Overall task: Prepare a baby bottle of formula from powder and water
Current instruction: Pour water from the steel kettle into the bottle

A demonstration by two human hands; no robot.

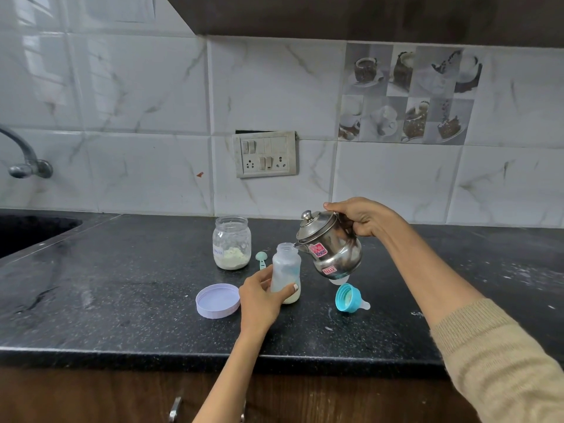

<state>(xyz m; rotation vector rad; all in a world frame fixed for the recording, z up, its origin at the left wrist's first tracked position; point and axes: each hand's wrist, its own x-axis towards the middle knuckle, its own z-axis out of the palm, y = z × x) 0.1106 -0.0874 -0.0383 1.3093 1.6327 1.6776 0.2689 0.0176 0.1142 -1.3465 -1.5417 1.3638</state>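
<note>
A clear baby bottle [286,264] stands upright and uncapped on the black counter [122,300], with pale powder at its bottom. My left hand [262,296] wraps around its lower half. My right hand [363,216] grips the handle of a steel kettle [331,245], tilted left so its spout touches the bottle's mouth. Behind the bottle stands an open glass jar [232,242] partly filled with formula powder. A mint scoop [262,259] lies between jar and bottle. The teal collar with teat [349,299] lies on its side to the bottle's right.
The jar's lilac lid [217,300] lies upside down left of my left hand. A dark sink [33,230] and a wall tap [27,163] are at far left. A switch and socket plate [265,154] is on the tiled wall. The counter's front edge runs below my forearms.
</note>
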